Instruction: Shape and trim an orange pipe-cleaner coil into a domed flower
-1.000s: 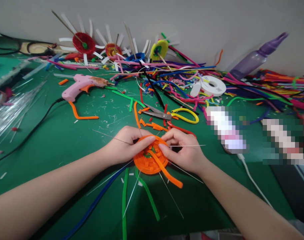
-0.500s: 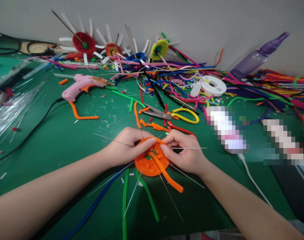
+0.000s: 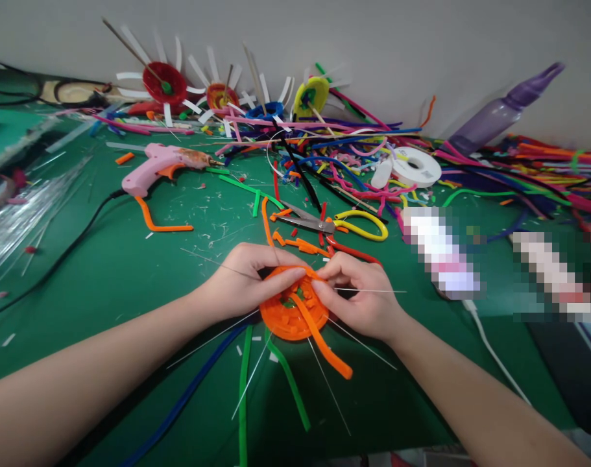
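An orange disc made of coiled pipe cleaner [image 3: 288, 321] is held just above the green table, with thin wires sticking out around its edge. My left hand [image 3: 251, 279] grips its far left rim, thumb on top and fingers behind. At the far right rim, my right hand [image 3: 356, 292] pinches the orange strand along the edge between thumb and forefinger. A loose orange pipe cleaner end [image 3: 331, 353] hangs over the near side of the disc. Green pipe cleaners [image 3: 288, 383] and a blue pipe cleaner [image 3: 192, 389] lie below it.
Yellow-and-red-handled scissors [image 3: 314, 224] lie beyond my hands among orange scraps. A pink glue gun [image 3: 161, 165] with a black cord rests at left. Coloured discs [image 3: 163, 84], heaped pipe cleaners, a white spool [image 3: 415, 167] and a purple bottle [image 3: 494, 123] line the wall.
The disc has tilted and turned slightly, its wires swinging a little leftward at the near side. Both hands keep their hold on the rim.
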Demonstrator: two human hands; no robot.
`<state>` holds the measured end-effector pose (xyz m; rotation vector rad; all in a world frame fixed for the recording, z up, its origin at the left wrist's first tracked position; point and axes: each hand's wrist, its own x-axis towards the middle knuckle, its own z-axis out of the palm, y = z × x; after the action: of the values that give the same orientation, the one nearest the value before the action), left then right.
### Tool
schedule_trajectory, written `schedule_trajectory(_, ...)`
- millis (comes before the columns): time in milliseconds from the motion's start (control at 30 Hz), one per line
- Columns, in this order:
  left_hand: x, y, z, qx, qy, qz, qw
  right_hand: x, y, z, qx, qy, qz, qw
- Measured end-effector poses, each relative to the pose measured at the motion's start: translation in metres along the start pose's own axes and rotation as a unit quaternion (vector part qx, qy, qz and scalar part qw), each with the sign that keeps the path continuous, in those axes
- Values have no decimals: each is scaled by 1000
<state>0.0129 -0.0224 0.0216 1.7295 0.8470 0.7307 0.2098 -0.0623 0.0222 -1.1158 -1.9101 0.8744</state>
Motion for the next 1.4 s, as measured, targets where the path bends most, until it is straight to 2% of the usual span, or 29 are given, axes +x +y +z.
schedule_trajectory(333,1,-1,0,11,11,-3,1000,0,1,1,-26,8,-1,1000)
schedule_trajectory(567,2,-3,-1,-6,1,-17,1000,2,3,-1,-49,19,-26,998)
schedule_trajectory(833,3,-3,-1,24,10,-15,1000,3,3,-1,-54,9,-5,999)
schedule_trajectory(1033,4,-3,-1,36,16,-16,999,4,6,0,-86,26,-36,995)
schedule_trajectory(1400,4,-3,-2,33,23,-8,999,3,6,-1,-86,24,-42,995)
